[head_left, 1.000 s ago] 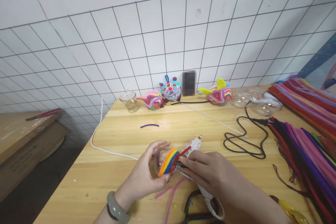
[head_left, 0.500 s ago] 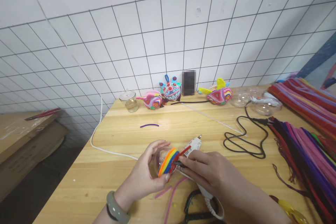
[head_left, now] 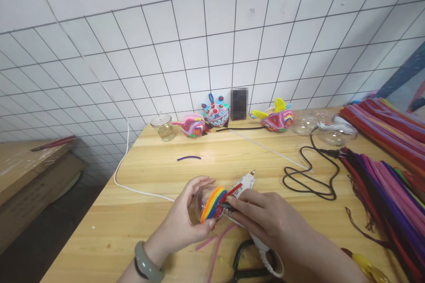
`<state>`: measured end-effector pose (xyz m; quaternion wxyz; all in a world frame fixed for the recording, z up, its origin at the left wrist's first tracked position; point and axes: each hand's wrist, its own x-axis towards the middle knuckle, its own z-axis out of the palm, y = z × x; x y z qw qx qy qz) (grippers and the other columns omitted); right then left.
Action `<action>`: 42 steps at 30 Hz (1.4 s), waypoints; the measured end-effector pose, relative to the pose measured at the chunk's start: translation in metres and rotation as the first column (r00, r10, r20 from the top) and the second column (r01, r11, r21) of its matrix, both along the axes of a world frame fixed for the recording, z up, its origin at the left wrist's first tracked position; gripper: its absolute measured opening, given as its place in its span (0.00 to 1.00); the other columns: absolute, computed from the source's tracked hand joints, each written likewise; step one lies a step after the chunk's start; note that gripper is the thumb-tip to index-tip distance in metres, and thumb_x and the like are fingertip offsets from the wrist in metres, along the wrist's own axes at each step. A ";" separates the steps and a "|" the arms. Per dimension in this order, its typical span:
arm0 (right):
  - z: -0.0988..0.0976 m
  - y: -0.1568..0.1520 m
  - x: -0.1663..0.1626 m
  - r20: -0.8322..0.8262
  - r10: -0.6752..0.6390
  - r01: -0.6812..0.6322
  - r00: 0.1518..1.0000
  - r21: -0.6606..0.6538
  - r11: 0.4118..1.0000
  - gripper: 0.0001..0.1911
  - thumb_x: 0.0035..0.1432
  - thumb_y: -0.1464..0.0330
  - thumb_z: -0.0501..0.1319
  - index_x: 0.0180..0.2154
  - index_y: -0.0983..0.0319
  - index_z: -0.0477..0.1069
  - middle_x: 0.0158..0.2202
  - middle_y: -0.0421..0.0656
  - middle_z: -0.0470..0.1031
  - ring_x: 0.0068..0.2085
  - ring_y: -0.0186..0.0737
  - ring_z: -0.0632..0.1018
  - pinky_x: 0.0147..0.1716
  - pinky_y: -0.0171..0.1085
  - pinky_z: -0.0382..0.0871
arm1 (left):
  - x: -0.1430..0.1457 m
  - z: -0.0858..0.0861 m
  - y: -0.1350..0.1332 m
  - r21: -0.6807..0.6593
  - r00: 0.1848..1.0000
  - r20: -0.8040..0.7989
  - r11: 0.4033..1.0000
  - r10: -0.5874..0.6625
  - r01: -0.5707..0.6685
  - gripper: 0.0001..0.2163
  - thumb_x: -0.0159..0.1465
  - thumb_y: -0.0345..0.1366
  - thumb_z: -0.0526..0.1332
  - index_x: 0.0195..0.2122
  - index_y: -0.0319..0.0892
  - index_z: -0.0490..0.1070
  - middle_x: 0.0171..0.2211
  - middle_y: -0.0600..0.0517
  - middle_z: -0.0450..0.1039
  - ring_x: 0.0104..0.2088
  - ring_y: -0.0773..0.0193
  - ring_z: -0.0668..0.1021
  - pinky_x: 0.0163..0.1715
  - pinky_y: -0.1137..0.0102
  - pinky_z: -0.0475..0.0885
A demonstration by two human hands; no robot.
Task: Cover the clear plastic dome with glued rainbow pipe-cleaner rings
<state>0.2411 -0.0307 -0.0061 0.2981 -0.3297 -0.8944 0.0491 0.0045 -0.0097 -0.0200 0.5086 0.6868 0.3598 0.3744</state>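
Note:
My left hand (head_left: 181,223) curls around a clear plastic ball (head_left: 203,198) wrapped with bands of coloured pipe cleaner (head_left: 213,203). My right hand (head_left: 265,219) pinches the free end of a red pipe cleaner (head_left: 231,192) against the ball's right side. A white glue gun (head_left: 245,182) lies on the wooden table (head_left: 156,177) just behind both hands. Pink pipe cleaner pieces (head_left: 217,243) lie under my hands. A jade bangle (head_left: 146,263) sits on my left wrist.
Three finished colourful ornaments (head_left: 215,115) and a small glass jar (head_left: 163,127) stand by the tiled wall. A black cable (head_left: 307,177) coils at the right, beside heaps of pipe cleaners (head_left: 385,172). Black scissors (head_left: 247,263) lie near the front edge. Cardboard boxes (head_left: 29,172) stand at the left.

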 end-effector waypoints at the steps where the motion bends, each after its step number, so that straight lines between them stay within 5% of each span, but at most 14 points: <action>1: 0.000 0.000 0.000 -0.003 -0.002 0.002 1.000 0.011 1.000 0.13 0.69 0.71 0.53 0.51 0.66 0.71 0.37 0.47 0.79 0.33 0.41 0.81 0.28 0.36 0.73 | 0.000 0.000 0.000 -0.006 1.000 0.010 1.000 -0.002 0.002 0.32 0.55 0.27 0.65 0.59 0.46 0.54 0.62 0.39 0.62 0.63 0.46 0.66 0.62 0.49 0.59; 16: -0.004 0.002 -0.006 -0.064 -0.057 0.067 0.996 0.173 0.983 0.11 0.70 0.70 0.52 0.49 0.66 0.68 0.35 0.47 0.79 0.30 0.41 0.81 0.23 0.35 0.73 | 0.002 0.000 0.000 -0.025 1.000 0.030 1.000 0.002 -0.001 0.31 0.57 0.31 0.65 0.59 0.46 0.53 0.62 0.38 0.61 0.63 0.45 0.65 0.62 0.48 0.59; 31: -0.008 0.001 -0.008 -0.165 -0.070 0.078 0.984 0.045 0.996 0.15 0.68 0.69 0.56 0.54 0.65 0.66 0.37 0.49 0.79 0.32 0.43 0.81 0.28 0.39 0.77 | 0.000 0.001 0.000 -0.002 1.000 0.007 1.000 0.007 -0.007 0.30 0.57 0.29 0.64 0.59 0.45 0.53 0.62 0.38 0.61 0.63 0.46 0.66 0.62 0.49 0.60; 42: -0.009 0.000 -0.008 -0.069 -0.096 0.104 0.993 0.124 0.987 0.13 0.70 0.67 0.53 0.52 0.64 0.68 0.36 0.48 0.80 0.31 0.40 0.82 0.26 0.34 0.76 | 0.002 0.005 -0.001 0.005 0.998 -0.033 0.999 0.045 -0.045 0.32 0.55 0.28 0.67 0.59 0.44 0.55 0.61 0.38 0.64 0.62 0.47 0.67 0.63 0.50 0.59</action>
